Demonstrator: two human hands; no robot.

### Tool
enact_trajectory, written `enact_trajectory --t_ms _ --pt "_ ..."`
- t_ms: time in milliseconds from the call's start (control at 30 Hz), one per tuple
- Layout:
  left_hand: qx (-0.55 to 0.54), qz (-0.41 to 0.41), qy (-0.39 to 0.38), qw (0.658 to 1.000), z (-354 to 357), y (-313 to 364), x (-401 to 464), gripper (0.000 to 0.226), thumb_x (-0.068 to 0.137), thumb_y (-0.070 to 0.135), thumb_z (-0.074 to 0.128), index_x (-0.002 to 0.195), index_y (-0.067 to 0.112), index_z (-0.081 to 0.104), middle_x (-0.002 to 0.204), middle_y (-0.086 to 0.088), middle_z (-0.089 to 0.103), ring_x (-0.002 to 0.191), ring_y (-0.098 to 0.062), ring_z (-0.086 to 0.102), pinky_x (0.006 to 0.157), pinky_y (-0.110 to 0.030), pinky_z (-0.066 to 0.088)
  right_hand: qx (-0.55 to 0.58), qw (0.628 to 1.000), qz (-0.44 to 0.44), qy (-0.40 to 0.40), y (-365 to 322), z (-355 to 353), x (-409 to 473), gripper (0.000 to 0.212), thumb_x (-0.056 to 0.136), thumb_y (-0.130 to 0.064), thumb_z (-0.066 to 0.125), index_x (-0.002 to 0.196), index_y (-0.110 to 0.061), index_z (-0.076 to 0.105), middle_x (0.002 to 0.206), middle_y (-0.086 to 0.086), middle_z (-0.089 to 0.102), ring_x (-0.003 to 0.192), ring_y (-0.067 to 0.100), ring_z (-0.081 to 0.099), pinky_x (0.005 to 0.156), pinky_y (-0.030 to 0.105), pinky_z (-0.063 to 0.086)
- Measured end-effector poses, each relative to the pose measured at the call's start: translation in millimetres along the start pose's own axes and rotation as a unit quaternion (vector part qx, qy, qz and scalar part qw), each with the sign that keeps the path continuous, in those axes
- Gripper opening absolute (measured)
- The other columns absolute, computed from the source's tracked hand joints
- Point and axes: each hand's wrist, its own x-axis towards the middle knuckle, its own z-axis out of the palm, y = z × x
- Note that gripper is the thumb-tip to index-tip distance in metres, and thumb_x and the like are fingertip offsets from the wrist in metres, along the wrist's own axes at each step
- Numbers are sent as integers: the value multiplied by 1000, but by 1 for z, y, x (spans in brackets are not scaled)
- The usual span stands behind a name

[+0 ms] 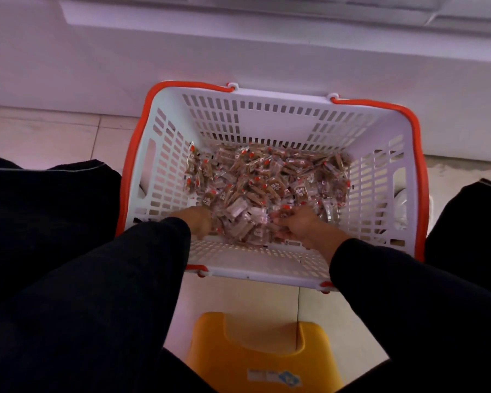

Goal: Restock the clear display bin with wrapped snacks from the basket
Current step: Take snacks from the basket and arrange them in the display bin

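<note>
The right hand (pixel 298 226) is down in the snacks (pixel 267 177), fingers curled into the heap and closing round a clump of packets near the front wall of the basket (pixel 253 262). The left hand (pixel 197 222) is dug in opposite, just across a small mound of packets; only its back and wrist show, so whether its grip is closed on anything cannot be told. Both sleeves reach in over the front rim.

The step in hand looks like gathering a load to carry out. To do it well, the two hands would best work as one scoop: push toward each other under the mound between them, cup it from below, and lift straight up so the slick wrappers do not slide out at the sides. A modest load is safer than a heaped one, since loose packets would drop on the floor (pixel 40 131).

The snacks cover the basket bottom in one shallow layer, so plenty remains. The basket stands on the floor against a white cabinet (pixel 238 52), between the person's knees, with a yellow stool (pixel 255 347) just before it. The clear bin is not in view; it will have to be found before the lift ends.
</note>
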Motion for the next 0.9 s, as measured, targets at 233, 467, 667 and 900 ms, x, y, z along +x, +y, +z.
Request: enact_trajectory --t_ms 233,467,667,900 --pt "-597 43 18 801 -13 31 -13 56 91 63 55 105 9 62 77 -6 63 71 -25 62 72 -39 59 108 993 -29 -32 -16 3 -3 10 89 5 64 97 -1 67 95 11 71 76 19 69 62 28 62" --pt "-737 108 -60 665 -13 64 -20 16 97 25 63 101 10 69 96 -12 71 77 -19 70 58 -29 58 -215 953 -211 41 -41 42 -6 20 98 -10 56 97 7 67 95 20 71 89 34 69 85 48 57" --pt "-798 103 -74 589 -16 50 -11 35 100 38 52 98 9 72 97 -16 73 76 -27 74 66 -45 60 -474 852 -219 19 -46 53 -4 34 101 -21 43 128 -1 49 129 20 53 113 36 56 93 43 49" --pt "-746 87 70 657 -14 56 -7 32 79 33 82 97 8 70 88 -10 77 80 -20 75 61 -31 59 -299 928 -162 -152 -43 62 -6 26 96 -5 48 122 -10 54 112 14 65 94 28 68 67 38 61"
